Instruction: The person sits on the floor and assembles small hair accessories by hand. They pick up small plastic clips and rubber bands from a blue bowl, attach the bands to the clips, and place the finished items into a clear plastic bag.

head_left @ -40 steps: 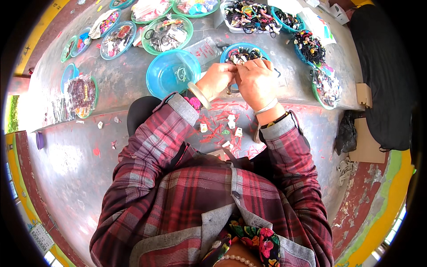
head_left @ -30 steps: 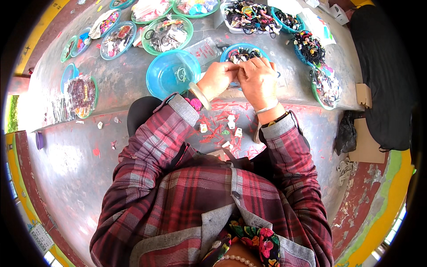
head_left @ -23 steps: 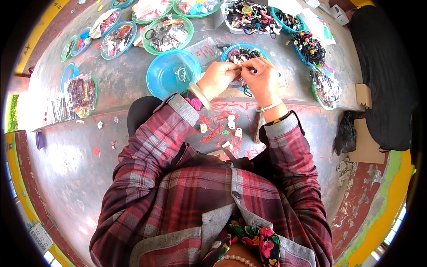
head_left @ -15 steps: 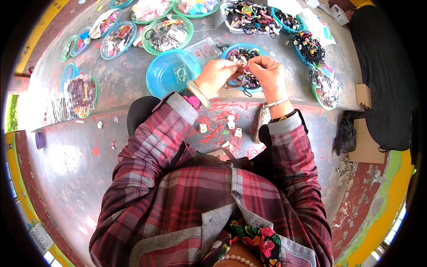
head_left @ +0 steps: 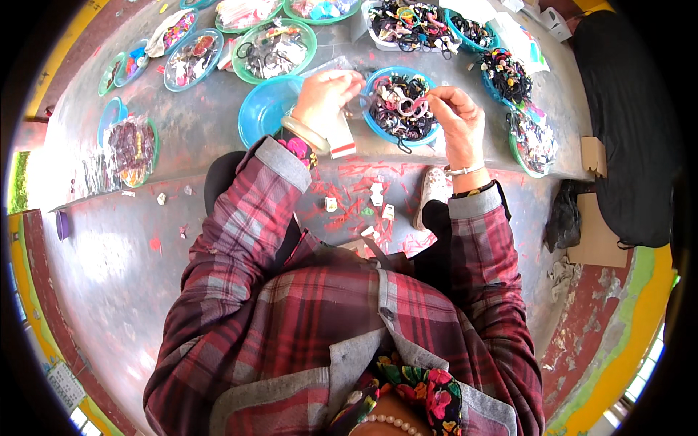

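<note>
Pinched between the thumb and fingers of my right hand (head_left: 456,116) is a pink hair tie (head_left: 419,107), looped over a blue basket (head_left: 371,125) filled with dark hair ties and small ornaments. My left hand (head_left: 324,99) is raised to the left of that basket, its fingers drawn together. A greyish see-through piece (head_left: 356,107) shows below these fingertips, too blurred to name; whether the hand grips it is unclear. Under the left palm stands a small white card or box with a red edge (head_left: 342,139). Behind the left hand, a wide blue basin (head_left: 256,116) is partly covered.
Baskets of accessories line the back, including a green one (head_left: 311,54) and a white tub (head_left: 363,33). More baskets (head_left: 515,149) stand at the right. Red scraps (head_left: 349,211) and white pieces (head_left: 331,204) litter the lower floor near my shoe (head_left: 434,190). A black bag (head_left: 566,218) lies right.
My hands, close together before, have moved apart, the left leftward and up, the right slightly right. The pink hair tie now hangs visibly from the right hand. The red-edged white piece has come into sight.
</note>
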### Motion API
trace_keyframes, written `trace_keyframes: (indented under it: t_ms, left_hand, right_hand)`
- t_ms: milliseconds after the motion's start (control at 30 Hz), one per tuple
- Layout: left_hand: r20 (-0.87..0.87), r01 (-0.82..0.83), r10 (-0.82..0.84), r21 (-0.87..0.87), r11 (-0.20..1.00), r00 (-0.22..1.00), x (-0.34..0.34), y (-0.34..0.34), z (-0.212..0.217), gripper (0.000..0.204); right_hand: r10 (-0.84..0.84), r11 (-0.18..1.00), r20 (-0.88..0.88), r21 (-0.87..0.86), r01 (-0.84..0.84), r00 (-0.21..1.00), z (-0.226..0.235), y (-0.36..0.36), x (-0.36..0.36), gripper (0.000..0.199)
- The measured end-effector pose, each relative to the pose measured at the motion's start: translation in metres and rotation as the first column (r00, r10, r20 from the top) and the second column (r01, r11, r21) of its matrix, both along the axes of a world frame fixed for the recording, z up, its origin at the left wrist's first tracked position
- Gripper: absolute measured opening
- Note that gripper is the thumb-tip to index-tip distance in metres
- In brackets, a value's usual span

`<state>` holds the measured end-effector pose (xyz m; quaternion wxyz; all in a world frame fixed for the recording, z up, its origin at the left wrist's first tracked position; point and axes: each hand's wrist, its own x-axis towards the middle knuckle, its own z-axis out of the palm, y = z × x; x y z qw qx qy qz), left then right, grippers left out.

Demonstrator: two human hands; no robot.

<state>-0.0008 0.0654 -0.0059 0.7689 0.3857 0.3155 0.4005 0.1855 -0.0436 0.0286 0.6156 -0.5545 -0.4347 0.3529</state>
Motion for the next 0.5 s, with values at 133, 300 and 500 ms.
trace_keyframes:
  t_ms: [133, 300, 500]
  left_hand:
    - [0.019, -0.030, 0.029, 0.023, 0.999, 0.999, -0.004, 0.005, 0.002, 0.022]
    - [0.056, -0.011, 0.009, 0.031, 0.999, 0.998, -0.004, 0.005, 0.001, 0.022]
    - [0.035, 0.025, -0.028, 0.088, 0.996, 0.999, -0.004, 0.004, -0.002, 0.022]
  right_hand:
    - [0.278, 0.960, 0.454, -0.099, -0.262, 0.846, -0.007, -0.005, -0.012, 0.005]
    - [0.498, 0.850, 0.728, -0.300, -0.433, 0.471, -0.065, -0.019, -0.037, 0.009]
    - [0.749, 0.608, 0.661, -0.712, -0.350, -0.044, -0.129, -0.054, -0.067, 0.028]
